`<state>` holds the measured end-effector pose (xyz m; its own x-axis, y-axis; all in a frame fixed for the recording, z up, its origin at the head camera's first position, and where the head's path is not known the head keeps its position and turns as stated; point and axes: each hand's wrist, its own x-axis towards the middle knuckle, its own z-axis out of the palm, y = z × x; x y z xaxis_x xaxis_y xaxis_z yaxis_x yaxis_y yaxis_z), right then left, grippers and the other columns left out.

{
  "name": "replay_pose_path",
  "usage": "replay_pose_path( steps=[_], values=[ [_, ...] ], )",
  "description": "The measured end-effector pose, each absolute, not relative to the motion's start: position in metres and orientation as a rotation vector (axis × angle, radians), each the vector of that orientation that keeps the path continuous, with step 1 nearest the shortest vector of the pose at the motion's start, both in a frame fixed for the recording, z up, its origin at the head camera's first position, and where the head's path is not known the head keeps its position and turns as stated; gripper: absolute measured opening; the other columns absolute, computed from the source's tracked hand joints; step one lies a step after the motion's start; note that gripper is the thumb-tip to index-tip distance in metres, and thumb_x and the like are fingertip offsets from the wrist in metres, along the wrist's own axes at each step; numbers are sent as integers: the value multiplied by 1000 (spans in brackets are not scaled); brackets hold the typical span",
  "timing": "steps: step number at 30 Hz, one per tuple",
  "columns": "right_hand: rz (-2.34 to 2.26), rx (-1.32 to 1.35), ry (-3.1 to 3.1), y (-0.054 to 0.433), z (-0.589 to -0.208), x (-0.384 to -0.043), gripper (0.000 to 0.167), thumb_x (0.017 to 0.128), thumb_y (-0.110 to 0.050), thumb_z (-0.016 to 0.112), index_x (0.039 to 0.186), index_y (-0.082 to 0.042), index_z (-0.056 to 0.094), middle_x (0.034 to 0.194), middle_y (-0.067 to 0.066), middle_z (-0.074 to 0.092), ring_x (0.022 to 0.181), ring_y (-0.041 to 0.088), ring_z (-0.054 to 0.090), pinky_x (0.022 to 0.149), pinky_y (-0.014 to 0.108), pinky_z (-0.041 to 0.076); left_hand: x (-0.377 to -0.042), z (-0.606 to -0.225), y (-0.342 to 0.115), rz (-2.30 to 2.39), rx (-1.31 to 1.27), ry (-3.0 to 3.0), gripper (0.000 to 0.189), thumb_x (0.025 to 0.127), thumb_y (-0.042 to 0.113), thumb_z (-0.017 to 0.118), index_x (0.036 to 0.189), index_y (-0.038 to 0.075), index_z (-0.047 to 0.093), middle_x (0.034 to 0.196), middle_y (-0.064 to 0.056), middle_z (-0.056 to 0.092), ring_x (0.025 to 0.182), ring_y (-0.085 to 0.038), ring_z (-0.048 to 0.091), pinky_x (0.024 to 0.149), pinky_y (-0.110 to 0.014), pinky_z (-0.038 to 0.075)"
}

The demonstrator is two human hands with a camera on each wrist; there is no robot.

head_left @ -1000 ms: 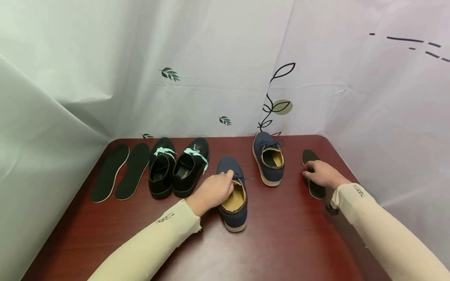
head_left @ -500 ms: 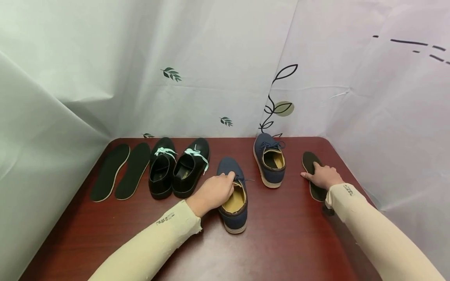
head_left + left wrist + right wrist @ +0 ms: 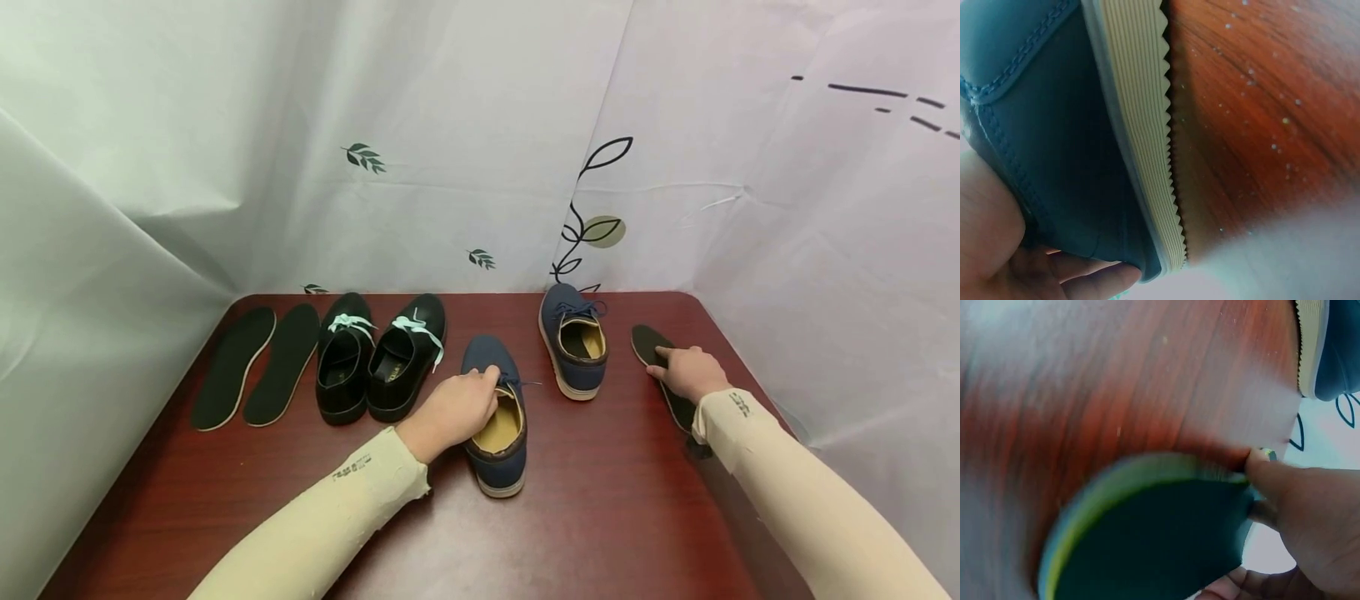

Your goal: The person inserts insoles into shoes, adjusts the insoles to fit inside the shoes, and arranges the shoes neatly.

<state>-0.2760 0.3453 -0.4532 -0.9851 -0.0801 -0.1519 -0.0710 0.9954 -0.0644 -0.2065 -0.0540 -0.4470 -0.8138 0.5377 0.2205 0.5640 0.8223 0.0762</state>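
Observation:
My left hand grips a navy blue lace-up shoe by the side of its opening, near the laces. That shoe stands on the table with its toe pointing away, and its tan lining shows. In the left wrist view, fingers curl over the blue upper above a cream ridged sole. At the right, my right hand holds a black insole across its middle. The right wrist view has the thumb at one edge of the dark insole and fingertips at the other; its rounded end is blurred.
The other blue shoe stands farther back, between my hands. A pair of black shoes with mint laces stands left of my left hand, beside two more black insoles. White curtains border the reddish table.
My right hand has come onto the insole and taken hold of it. The insole's far end has swung slightly left. My left hand keeps its hold on the blue shoe.

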Motion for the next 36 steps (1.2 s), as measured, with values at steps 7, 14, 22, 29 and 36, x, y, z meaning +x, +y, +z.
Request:
replay_pose_path(
  steps=[7,14,22,29,36],
  values=[
    [-13,-204,2992,340,-450,-275,55,100,-29,57,141,7,51,128,40,56,100,53,63,68,56,54,-206,-448,-54,-211,-868,-2833,14,101,20,52,97,7,49,69,-3,53,61,-22,61,51,-33,47],
    [-59,-274,3061,337,-450,-275,19,92,-13,60,92,1,71,82,22,66,64,30,59,55,44,49,-206,-448,-54,-225,-862,-2838,14,100,20,53,96,7,49,69,-3,53,61,-22,60,52,-35,47],
    [-198,-281,3110,340,-451,-275,35,89,-12,61,56,-15,49,57,1,45,53,19,45,52,35,38,-206,-449,-53,-236,-863,-2841,14,100,20,53,96,8,49,68,-3,52,61,-22,61,53,-35,48],
    [-242,-269,3139,339,-440,-271,42,91,-18,61,53,-17,42,51,-4,32,48,16,39,48,31,33,-206,-448,-54,-234,-859,-2841,14,101,20,53,96,8,49,68,-2,52,60,-21,59,52,-34,47],
    [-319,-270,3227,333,-418,-262,32,88,-18,58,59,-15,44,54,-3,35,51,17,39,49,31,30,-206,-448,-55,-230,-863,-2832,14,101,21,52,96,7,49,69,-3,53,60,-21,60,53,-34,47]
  ],
)
